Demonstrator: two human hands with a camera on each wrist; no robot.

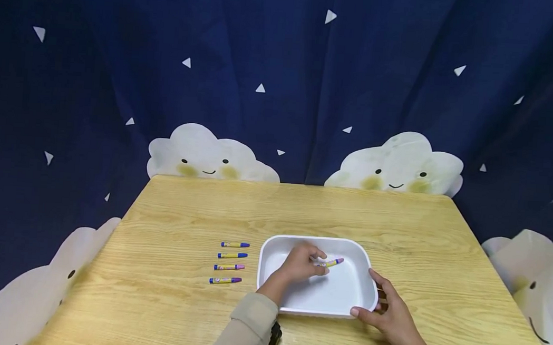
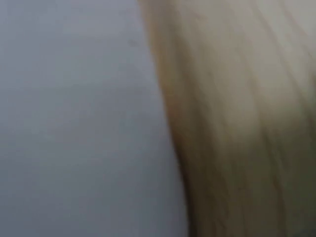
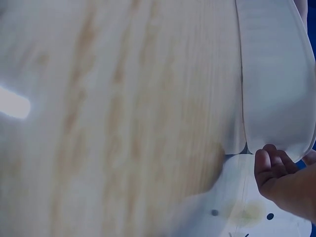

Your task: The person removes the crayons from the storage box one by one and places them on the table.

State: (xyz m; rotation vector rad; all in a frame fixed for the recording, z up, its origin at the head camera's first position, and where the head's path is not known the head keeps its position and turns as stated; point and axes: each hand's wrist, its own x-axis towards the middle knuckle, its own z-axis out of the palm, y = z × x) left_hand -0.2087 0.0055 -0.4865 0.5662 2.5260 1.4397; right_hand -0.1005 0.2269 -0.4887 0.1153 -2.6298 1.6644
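1. Your left hand (image 1: 299,264) reaches inside the white rectangular plastic tray (image 1: 271,256), fingers curled, pinching a yellow-wrapped crayon with a purple tip (image 1: 334,262). The crayon lies nearly level just past your fingertips, tip pointing away to the right, low over the tray floor; whether it touches the floor cannot be told.
2. Your right hand (image 1: 389,312) grips the tray's near right corner: thumb along the front rim, fingers wrapped round the right wall. The right wrist view shows the curled fingers (image 3: 269,165) against the tray's white wall (image 3: 276,74).
3. To the left of your left hand, just outside the tray, four more yellow-wrapped crayons (image 1: 230,262) lie in a column on the light wooden table (image 1: 184,209), parallel, tips pointing towards the tray, apart from one another.
4. The left wrist view is heavily blurred; it appears to show a pale white surface beside wood grain, and nothing more can be read from it.
5. Behind the table hangs a dark blue curtain with white triangles and smiling clouds (image 1: 281,88).
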